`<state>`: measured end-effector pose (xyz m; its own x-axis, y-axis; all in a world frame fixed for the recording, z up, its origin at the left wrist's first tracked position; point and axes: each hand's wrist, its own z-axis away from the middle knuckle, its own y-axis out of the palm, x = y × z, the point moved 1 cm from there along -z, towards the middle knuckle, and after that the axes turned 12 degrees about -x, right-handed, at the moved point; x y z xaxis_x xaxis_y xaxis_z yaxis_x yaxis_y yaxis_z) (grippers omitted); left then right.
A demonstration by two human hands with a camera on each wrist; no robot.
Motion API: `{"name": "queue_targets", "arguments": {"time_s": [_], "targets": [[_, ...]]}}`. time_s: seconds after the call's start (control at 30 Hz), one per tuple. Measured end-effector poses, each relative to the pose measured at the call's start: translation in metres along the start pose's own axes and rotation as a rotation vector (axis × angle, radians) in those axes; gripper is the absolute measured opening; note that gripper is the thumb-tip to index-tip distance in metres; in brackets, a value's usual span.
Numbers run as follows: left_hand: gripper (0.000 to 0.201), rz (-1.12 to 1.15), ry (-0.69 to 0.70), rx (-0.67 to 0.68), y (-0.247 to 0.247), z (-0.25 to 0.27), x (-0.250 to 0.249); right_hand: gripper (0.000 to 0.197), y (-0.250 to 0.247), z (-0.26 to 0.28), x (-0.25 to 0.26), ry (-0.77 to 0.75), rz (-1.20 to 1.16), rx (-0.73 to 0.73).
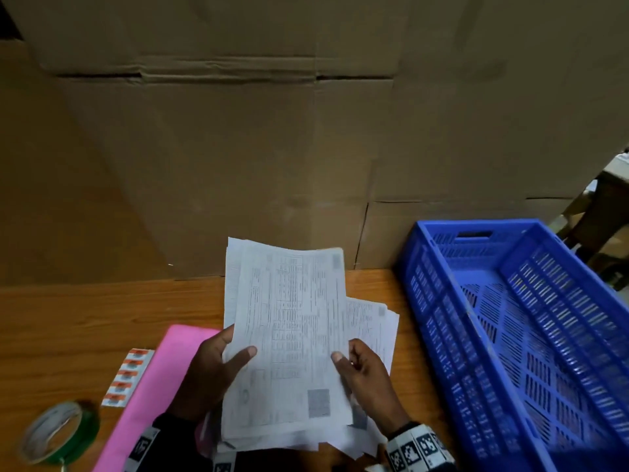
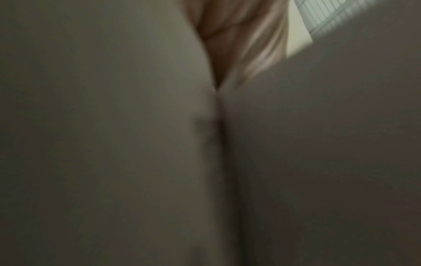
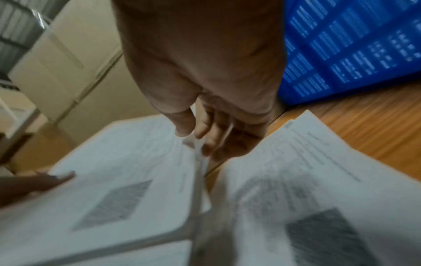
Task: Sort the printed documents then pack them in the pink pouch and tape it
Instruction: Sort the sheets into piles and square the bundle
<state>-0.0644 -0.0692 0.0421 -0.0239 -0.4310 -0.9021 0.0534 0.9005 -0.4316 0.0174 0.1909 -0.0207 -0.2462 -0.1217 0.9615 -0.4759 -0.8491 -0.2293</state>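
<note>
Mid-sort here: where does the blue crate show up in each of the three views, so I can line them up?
Head: the blue crate fills the right side, on the wooden table.
Left wrist: not in it; the view is blurred and blocked.
Right wrist: the crate's slotted wall is at the upper right.
Shared landmark: the held stack of printed documents, lower left in the right wrist view.

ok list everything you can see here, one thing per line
printed documents: one held sheaf, white, raised over the table middle
more documents: loose pile, white, on the table under the sheaf
pink pouch: one, flat on the table, left of the sheaf
tape roll: one, green, near left corner
sticker strip: one, orange and white, beside the pouch
crate: one, blue, right
table: wooden
cardboard boxes: brown, behind
left hand, right hand: both hands hold the sheaf
</note>
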Motion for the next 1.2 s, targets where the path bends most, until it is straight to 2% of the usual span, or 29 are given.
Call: {"name": "queue_targets", "arguments": {"time_s": [0.1, 0.17, 0.23, 0.27, 0.33, 0.47, 0.6, 0.7, 0.77, 0.87, 0.93, 1.03, 1.2], "targets": [[0.05, 0.002, -0.022, -0.039, -0.01, -0.001, 0.009, 0.023, -0.012, -0.009, -0.028, 0.03, 0.188, -0.188], [0.048, 0.047, -0.031, -0.029, -0.016, 0.0, 0.011, 0.046, -0.025, -0.012, -0.048, 0.112, 0.419, -0.292], [0.034, 0.058, -0.012, -0.052, -0.02, 0.001, 0.013, 0.069, -0.036, -0.014, -0.064, 0.183, 0.568, -0.276], [0.034, 0.05, 0.011, -0.066, -0.021, 0.002, 0.012, 0.07, -0.038, -0.014, -0.066, 0.199, 0.582, -0.25], [0.04, 0.025, 0.025, -0.091, -0.025, 0.0, 0.017, 0.056, -0.039, -0.014, -0.072, 0.199, 0.552, -0.239], [0.037, 0.031, 0.019, -0.096, -0.028, -0.001, 0.02, 0.027, -0.041, -0.014, -0.072, 0.216, 0.493, -0.333], [0.069, 0.039, 0.08, -0.13, -0.026, -0.005, 0.013, 0.01, -0.044, -0.014, -0.074, 0.187, 0.467, -0.329], [0.09, 0.179, 0.127, -0.112, -0.025, -0.009, 0.012, 0.016, -0.053, -0.011, -0.07, 0.086, 0.493, -0.373], [0.084, 0.144, 0.157, -0.084, -0.026, -0.01, 0.017, 0.02, -0.061, -0.011, -0.064, -0.001, 0.53, -0.42], [0.05, 0.011, 0.199, 0.017, -0.025, -0.01, 0.022, 0.014, -0.076, -0.015, -0.054, -0.072, 0.562, -0.503], [0.039, 0.006, 0.177, 0.025, -0.026, -0.011, 0.025, 0.012, -0.082, -0.019, -0.048, -0.087, 0.541, -0.51], [0.038, 0.008, 0.176, 0.015, -0.024, -0.014, 0.026, 0.018, -0.092, -0.021, -0.031, -0.032, 0.408, -0.547], [0.041, 0.013, 0.162, -0.002, -0.024, -0.016, 0.025, 0.015, -0.101, -0.02, 0.008, -0.007, 0.12, -0.583]]}}
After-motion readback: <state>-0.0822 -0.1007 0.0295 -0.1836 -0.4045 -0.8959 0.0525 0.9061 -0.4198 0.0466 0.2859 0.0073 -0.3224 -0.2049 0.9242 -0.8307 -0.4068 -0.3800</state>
